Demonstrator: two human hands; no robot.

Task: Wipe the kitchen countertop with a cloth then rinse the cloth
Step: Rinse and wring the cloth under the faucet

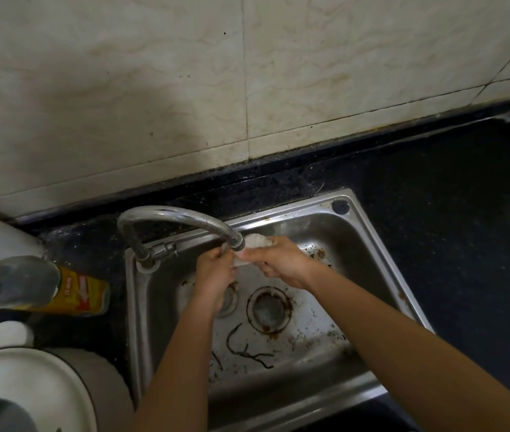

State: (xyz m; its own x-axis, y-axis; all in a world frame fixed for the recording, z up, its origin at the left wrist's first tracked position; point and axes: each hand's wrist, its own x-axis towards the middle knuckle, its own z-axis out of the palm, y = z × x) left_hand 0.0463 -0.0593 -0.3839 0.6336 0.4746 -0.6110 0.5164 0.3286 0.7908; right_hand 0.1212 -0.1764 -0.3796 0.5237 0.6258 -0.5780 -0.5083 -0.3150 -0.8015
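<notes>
While both hands grip it, white cloth [255,241] bunches — crumpled, under the spout.

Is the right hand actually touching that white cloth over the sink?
Touching. The head view shows the right hand gripping the white cloth, which bunches out beyond its fingers beneath the tap.

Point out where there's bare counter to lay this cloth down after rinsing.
The dark countertop right of the sink, up to the tiled wall, shows bare. Left of the sink is crowded: a yellow-labelled bottle and white containers. The strip behind the faucet is narrow.
</notes>
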